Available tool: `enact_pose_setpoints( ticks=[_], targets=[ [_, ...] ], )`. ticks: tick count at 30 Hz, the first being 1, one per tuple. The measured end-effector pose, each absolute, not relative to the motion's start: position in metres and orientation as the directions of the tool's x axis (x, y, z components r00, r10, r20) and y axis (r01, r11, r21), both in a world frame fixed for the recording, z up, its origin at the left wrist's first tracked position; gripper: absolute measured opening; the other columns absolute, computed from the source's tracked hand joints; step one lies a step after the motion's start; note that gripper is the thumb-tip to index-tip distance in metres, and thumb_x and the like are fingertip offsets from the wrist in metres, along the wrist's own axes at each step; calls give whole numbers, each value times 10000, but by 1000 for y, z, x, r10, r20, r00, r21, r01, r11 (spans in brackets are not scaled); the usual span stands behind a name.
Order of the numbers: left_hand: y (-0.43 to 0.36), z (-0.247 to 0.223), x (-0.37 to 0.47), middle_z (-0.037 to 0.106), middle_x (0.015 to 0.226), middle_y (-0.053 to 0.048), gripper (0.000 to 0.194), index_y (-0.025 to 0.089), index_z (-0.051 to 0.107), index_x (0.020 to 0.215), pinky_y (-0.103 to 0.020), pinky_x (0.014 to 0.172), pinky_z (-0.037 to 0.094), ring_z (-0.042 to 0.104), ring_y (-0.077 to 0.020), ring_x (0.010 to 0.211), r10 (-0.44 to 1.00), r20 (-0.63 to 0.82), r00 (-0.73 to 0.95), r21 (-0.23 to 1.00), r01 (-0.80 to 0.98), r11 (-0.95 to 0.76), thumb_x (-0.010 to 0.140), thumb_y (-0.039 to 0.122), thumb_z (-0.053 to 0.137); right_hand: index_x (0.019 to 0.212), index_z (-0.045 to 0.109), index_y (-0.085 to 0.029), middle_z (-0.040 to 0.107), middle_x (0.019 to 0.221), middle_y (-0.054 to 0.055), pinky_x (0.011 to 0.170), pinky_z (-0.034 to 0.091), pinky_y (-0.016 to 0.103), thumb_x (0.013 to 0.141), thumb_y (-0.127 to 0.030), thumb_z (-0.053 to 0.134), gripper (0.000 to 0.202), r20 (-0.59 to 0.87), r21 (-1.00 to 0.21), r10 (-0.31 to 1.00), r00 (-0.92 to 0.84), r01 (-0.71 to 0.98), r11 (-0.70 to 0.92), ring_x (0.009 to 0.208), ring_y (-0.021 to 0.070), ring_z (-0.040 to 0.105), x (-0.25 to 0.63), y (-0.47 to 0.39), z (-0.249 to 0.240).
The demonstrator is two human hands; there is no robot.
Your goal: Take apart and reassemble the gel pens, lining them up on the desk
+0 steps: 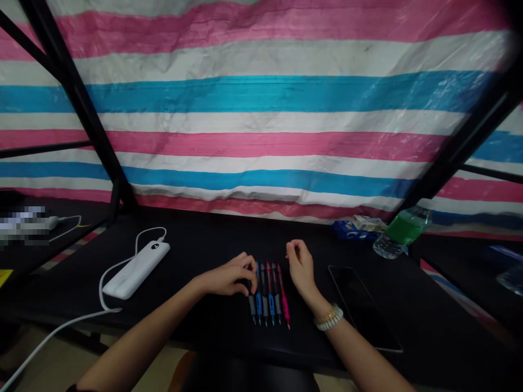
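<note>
Black tabletop [196, 245]: bears a row of pens [269, 296] at its middle, side by side.
Pen axis: long axes run away from the person, tips toward the near edge.
Left hand [231, 275]: fingers curled, resting on the row's leftmost pen, the closer hand.
Right hand [300, 264]: fingers loosely bent, holding nothing, just right of the pink pen [283, 296].
</note>
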State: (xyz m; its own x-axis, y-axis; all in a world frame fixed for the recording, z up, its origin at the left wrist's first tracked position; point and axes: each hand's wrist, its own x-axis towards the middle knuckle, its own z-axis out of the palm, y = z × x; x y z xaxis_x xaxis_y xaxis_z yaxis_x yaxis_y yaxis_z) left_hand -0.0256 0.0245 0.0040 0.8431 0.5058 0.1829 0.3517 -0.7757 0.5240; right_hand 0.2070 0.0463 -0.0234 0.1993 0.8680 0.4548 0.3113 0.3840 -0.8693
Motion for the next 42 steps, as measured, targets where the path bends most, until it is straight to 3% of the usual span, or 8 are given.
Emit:
enact_pose_setpoints(
  ticks=[6,10,17,20,23,30,36,42],
  targets=[
    [21,15,-25,589,1081,-56,109,204,631,919,-331,944,369,508,-204,1046,574,301,761,577,334,-745,927,292,567,712,434,-231,458,629,-38,589,376,266,944,-490,412,348,433,-880,891,138,280,384,595,152,466,210,47,-24],
    [22,29,-17,639,970,-38,138,189,568,1007,-287,855,407,583,-162,914,625,365,690,592,346,-728,983,270,459,667,396,-236,416,612,-45,577,374,267,953,-527,388,408,401,-895,915,50,234,380,575,145,435,212,47,-21],
    [29,48,5,650,930,-38,201,200,586,1057,-338,846,360,575,-174,867,490,393,778,-37,546,-837,993,219,396,835,542,-204,569,637,-13,557,431,277,887,-595,482,399,279,-941,934,-223,130,312,564,150,515,215,40,-5],
    [29,42,7,656,926,-34,216,196,580,1087,-336,788,363,566,-178,842,451,415,791,-206,564,-800,984,169,393,995,574,-186,617,736,17,548,455,284,907,-594,440,438,154,-976,888,-434,73,205,581,151,552,219,34,3],
    [29,32,5,658,881,-25,205,186,580,1068,-332,739,360,559,-173,797,406,455,793,-308,568,-763,987,160,393,915,583,-181,551,665,-17,530,432,267,936,-502,460,344,49,-962,775,-630,178,205,541,131,502,221,28,8],
    [33,18,-2,625,774,-21,185,170,582,948,-330,674,362,563,-176,738,375,550,746,-395,628,-670,996,243,418,779,517,-195,583,735,5,595,405,254,1003,-253,356,282,181,-715,786,-592,470,518,631,142,529,210,24,9],
    [29,9,3,634,742,-26,238,171,546,854,-329,588,378,606,-191,644,626,422,656,-265,749,-607,989,319,417,794,497,-195,591,711,18,581,349,268,957,-115,425,195,302,-285,782,-545,731,620,630,168,540,203,19,3],
    [15,21,9,693,743,-45,243,171,545,899,-274,489,368,650,-203,571,759,280,588,-143,807,-573,983,337,390,816,570,-179,612,715,49,622,353,302,939,-88,428,208,398,-17,707,-585,765,644,669,198,532,203,19,2]
  ],
)
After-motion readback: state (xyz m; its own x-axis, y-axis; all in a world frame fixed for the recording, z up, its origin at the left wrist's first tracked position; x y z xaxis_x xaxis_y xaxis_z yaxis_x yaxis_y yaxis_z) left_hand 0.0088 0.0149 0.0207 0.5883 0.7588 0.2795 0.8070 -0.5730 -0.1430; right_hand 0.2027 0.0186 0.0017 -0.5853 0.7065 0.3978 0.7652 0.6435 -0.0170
